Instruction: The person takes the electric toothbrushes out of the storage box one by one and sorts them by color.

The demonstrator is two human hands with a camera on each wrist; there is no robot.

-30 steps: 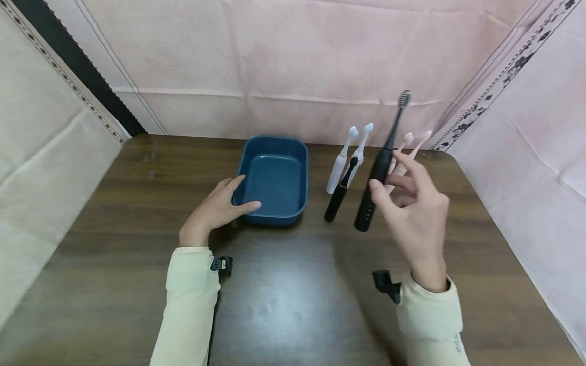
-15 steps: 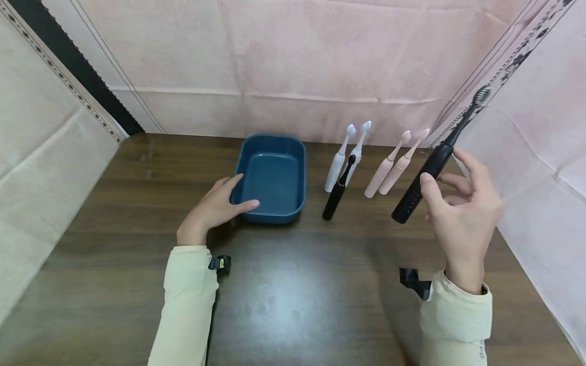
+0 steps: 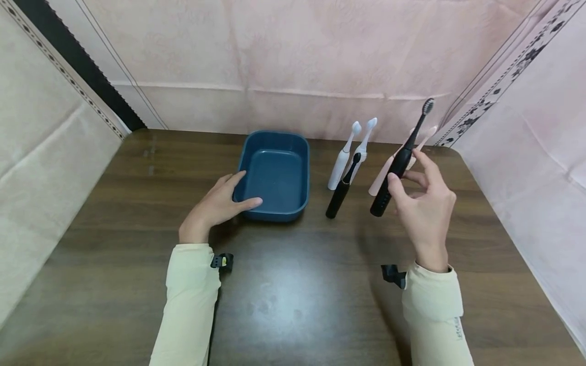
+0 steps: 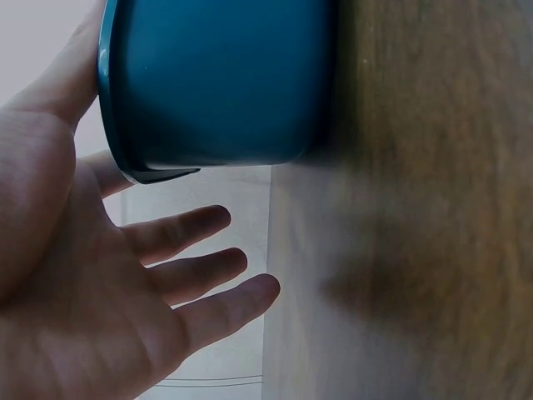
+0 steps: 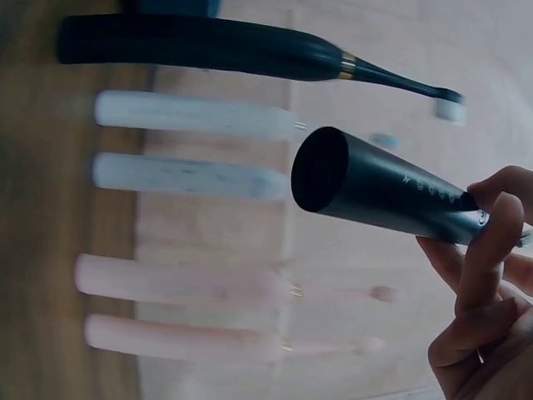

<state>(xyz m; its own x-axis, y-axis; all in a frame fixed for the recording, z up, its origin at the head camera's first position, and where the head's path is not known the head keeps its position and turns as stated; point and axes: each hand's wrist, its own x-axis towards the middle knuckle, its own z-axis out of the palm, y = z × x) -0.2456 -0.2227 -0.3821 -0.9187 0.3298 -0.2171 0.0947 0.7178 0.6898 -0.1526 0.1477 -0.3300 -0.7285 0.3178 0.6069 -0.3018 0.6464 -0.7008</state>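
My right hand [image 3: 427, 208] pinches a black electric toothbrush [image 3: 397, 165] by its handle, brush head up and leaning right. It hangs over the table, in front of two upright pink toothbrushes [image 5: 179, 279], partly hiding them in the head view. In the right wrist view the handle's round base faces the camera. My left hand [image 3: 218, 207] rests at the near left corner of a blue plastic bin [image 3: 274, 180], thumb across the front rim and index finger at the left rim. The other fingers stretch out beside the bin in the left wrist view. Bare floor shows inside the bin.
A second black toothbrush [image 3: 339, 197] stands upright between bin and right hand. Two white toothbrushes [image 3: 340, 165] stand just behind it. All are on a brown wooden table [image 3: 293, 284], with a pale cloth [image 3: 302, 61] hanging along its back and sides.
The right hand carried the black toothbrush out to the right, past the pink toothbrushes, then back left in front of them. The left hand and bin have stayed in place.
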